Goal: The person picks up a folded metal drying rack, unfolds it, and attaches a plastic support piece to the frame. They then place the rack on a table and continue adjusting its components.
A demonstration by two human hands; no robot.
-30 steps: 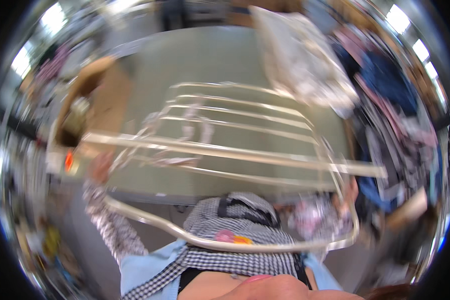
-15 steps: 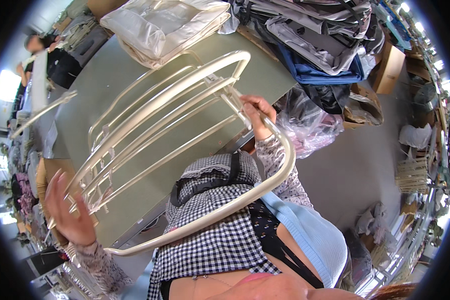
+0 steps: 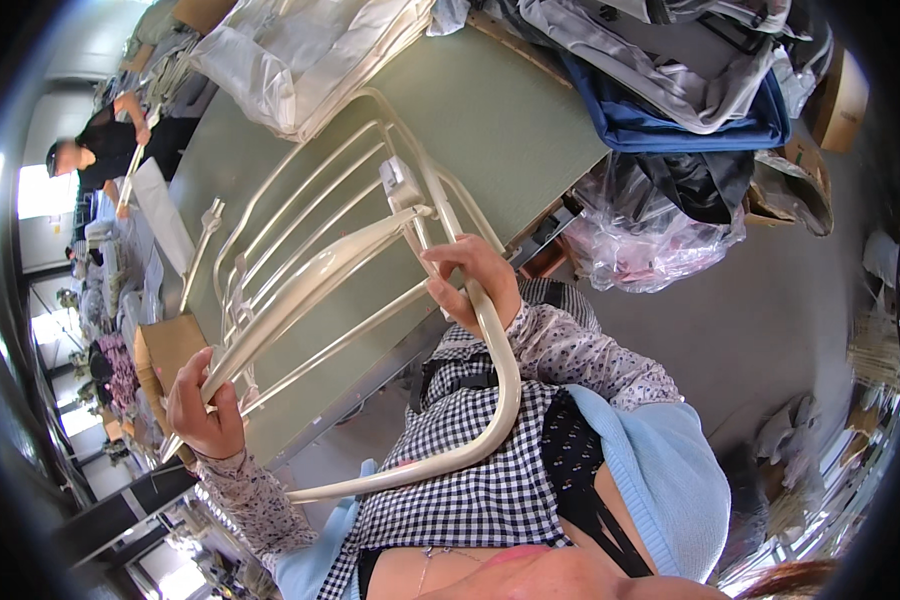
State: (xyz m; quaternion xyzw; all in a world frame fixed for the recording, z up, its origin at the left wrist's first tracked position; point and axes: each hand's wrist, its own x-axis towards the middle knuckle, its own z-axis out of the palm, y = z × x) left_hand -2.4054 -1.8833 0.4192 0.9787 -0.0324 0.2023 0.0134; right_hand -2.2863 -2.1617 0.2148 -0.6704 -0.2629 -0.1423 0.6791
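Note:
A cream-coloured metal tube frame (image 3: 322,262) with several parallel bars stands tilted between my hands, over the green table and in front of my checked apron. My left hand (image 3: 205,408) is closed round the end of a thick bar at the frame's left side. At the right side, my right hand (image 3: 478,283) grips the bent outer tube, beside a pale bracket (image 3: 401,185) on the frame. One curved tube of the frame passes low across the apron. The far bars reach over the tabletop (image 3: 490,110).
White fabric covers (image 3: 305,60) lie at the table's far edge. Grey and blue fabric-covered frames (image 3: 690,120) are piled at far right, above a clear plastic bag (image 3: 650,235). A loose cream tube (image 3: 202,250) and a cardboard box (image 3: 173,345) are at left. A person (image 3: 120,140) stands beyond.
My left hand has gone from spread fingers to closed round the thick bar. The frame has tilted between my hands, and my right hand stays on its right side.

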